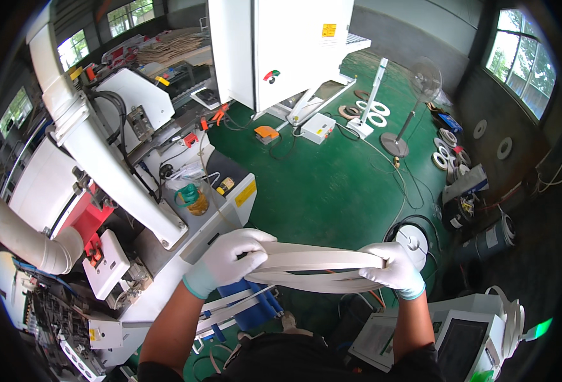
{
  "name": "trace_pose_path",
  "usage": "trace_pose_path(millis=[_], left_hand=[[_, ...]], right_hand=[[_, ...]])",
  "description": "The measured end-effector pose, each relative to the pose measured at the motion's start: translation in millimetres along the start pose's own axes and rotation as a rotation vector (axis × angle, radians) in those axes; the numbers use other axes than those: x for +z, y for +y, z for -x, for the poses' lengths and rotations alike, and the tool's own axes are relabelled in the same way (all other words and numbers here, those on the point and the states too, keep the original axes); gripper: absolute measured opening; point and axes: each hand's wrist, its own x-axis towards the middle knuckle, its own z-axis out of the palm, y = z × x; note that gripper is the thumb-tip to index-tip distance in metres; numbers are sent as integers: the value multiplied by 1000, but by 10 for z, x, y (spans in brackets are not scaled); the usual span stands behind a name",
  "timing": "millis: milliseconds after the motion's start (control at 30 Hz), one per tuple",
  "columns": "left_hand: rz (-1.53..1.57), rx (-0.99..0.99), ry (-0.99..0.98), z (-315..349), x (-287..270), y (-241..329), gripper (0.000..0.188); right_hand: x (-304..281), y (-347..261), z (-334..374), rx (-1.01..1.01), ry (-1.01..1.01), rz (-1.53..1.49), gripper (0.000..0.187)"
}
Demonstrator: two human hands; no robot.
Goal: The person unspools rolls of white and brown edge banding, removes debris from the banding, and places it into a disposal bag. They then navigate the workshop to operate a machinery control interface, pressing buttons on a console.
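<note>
Between my two gloved hands a loose coil of off-white edge banding (pixel 316 260) is stretched out in several flat loops, with gaps between the strips. My left hand (pixel 228 262), in a white glove with a pale teal cuff, is closed around the coil's left end. At the right end, my right hand (pixel 395 267) grips the bunched strips, thumb on the near side. The coil hangs in front of my body, above the green floor. Below my left hand are blue parts with pale rails (pixel 249 307).
A long white machine (pixel 128 172) runs along the left, with a jar (pixel 195 198) on its ledge. A tall white cabinet (pixel 300 57) stands ahead. To the right are a fan (pixel 413 105), banding rolls (pixel 445 153), floor cables and a white reel (pixel 412 242). A control panel (pixel 462 344) is at lower right.
</note>
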Motion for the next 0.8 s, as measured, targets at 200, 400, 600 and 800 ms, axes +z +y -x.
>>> trace_pose_path(millis=[200,400,600,800], left_hand=[[-17,-95,-130,-56,50,77,28],[303,-595,-116,1,77,108,25],[608,-633,-267,-61,-44,-77,19],[588,-649,-402,-61,-23,-292,31]], right_hand=[[-111,160,-95,40,-36,-97,28],[-209,167,-77,-27,-151,-121,32],[-177,198,-86,103,-233,-352,37],[-34,276,-66,87,-165,-424,43]])
